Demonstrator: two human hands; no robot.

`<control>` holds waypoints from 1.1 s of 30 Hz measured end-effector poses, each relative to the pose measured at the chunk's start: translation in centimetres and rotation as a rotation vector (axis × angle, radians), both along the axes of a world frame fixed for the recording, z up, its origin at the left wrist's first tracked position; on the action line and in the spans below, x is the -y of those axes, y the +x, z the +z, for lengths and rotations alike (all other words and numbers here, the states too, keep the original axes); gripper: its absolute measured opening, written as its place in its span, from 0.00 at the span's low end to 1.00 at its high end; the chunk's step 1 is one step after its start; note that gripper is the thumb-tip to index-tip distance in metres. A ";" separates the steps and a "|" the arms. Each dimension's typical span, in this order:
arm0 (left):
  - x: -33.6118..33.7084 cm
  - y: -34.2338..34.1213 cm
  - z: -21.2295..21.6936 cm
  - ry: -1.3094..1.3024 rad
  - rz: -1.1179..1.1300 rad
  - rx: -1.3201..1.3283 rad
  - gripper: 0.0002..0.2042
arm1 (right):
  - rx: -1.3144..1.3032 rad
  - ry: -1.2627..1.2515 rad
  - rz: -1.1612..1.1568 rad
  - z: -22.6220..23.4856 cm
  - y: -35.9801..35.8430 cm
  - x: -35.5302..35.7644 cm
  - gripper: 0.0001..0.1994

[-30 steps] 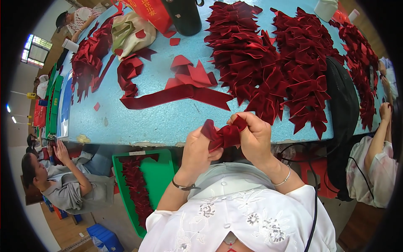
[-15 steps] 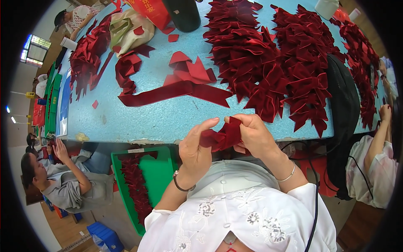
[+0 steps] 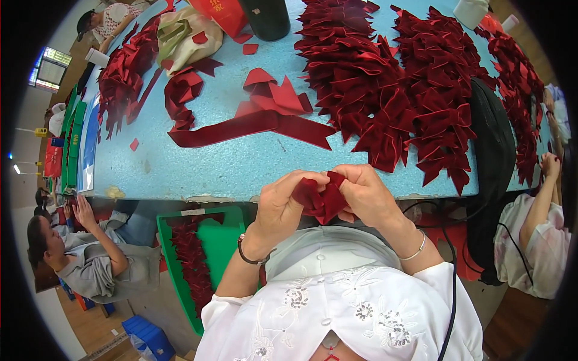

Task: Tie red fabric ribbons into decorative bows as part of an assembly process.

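Note:
A folded piece of dark red velvet ribbon (image 3: 321, 200) sits pinched between both my hands, just below the front edge of the light blue table (image 3: 241, 165). My left hand (image 3: 283, 207) grips its left side, fingers curled over the top. My right hand (image 3: 367, 195) holds the right side, thumb and fingers pressed on the fold. A long loose strip of the same red ribbon (image 3: 253, 123) lies on the table ahead of my hands. A big heap of finished red bows (image 3: 397, 90) covers the table's right half.
A green crate (image 3: 226, 240) holding red bows stands on the floor at my left. One person (image 3: 90, 259) sits at lower left, another person's arm (image 3: 542, 204) is at the right. More red ribbon (image 3: 123, 72), a beige bag (image 3: 183, 33) and a dark cylinder (image 3: 265, 18) lie farther back.
My hands have drawn closer together and slightly nearer to me, folding the ribbon piece into a tighter bunch. The table's contents have not moved.

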State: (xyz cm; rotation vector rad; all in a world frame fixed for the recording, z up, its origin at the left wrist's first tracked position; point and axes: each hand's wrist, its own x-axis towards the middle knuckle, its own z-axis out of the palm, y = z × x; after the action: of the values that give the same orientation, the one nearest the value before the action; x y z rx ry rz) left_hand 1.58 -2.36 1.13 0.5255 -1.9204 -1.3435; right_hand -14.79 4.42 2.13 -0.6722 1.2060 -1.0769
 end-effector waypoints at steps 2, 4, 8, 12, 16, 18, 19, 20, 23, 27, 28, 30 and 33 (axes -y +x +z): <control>-0.2 0.0 0.0 0.067 0.019 0.039 0.11 | 0.017 0.008 -0.026 0.1 0.3 0.0 0.11; -0.6 -0.1 -0.2 0.102 0.030 0.057 0.11 | 0.025 0.014 -0.038 0.1 0.6 0.0 0.11; -1.7 -0.4 -1.8 0.332 0.136 -0.113 0.08 | 0.122 0.049 -0.069 -0.4 1.3 0.1 0.10; -2.2 -0.5 -1.9 0.542 0.221 -0.239 0.09 | 0.128 0.019 -0.054 -1.0 2.0 -0.1 0.09; -2.5 -0.6 -1.0 1.177 0.206 -0.286 0.10 | -0.426 -0.378 -0.186 -1.9 2.8 -0.2 0.10; -2.5 -0.1 -1.4 1.313 0.035 -0.320 0.11 | -0.644 -0.682 -0.323 -2.7 3.1 0.5 0.10; -2.5 0.1 -1.6 1.379 -0.053 -0.335 0.11 | -0.752 -0.835 -0.394 -2.8 3.1 0.6 0.10; -2.6 0.2 -1.7 1.378 -0.053 -0.334 0.11 | -0.751 -0.835 -0.395 -2.7 2.8 0.5 0.10; -2.7 0.5 -2.1 1.328 -0.066 -0.447 0.09 | -0.350 -0.302 -0.091 -1.2 1.6 0.1 0.10; -3.6 -0.2 -1.6 0.799 0.324 -0.180 0.07 | 0.086 0.075 0.042 -0.3 0.4 0.2 0.09; -3.5 -0.3 -1.8 0.799 0.322 -0.178 0.07 | 0.086 0.075 0.040 -0.2 0.2 0.1 0.09; -3.0 -0.5 -2.5 0.261 0.382 -0.177 0.07 | 0.190 0.096 0.021 -0.1 0.1 0.0 0.09; -1.8 -0.7 -2.0 -0.121 0.325 -0.154 0.11 | 0.244 0.111 0.009 0.1 -0.1 -0.2 0.09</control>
State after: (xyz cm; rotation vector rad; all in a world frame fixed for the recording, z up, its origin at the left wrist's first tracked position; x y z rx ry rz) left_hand 0.84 -0.57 -0.86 0.6247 -1.6930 -1.0231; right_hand -14.84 4.63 2.26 -0.4462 1.0421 -1.0431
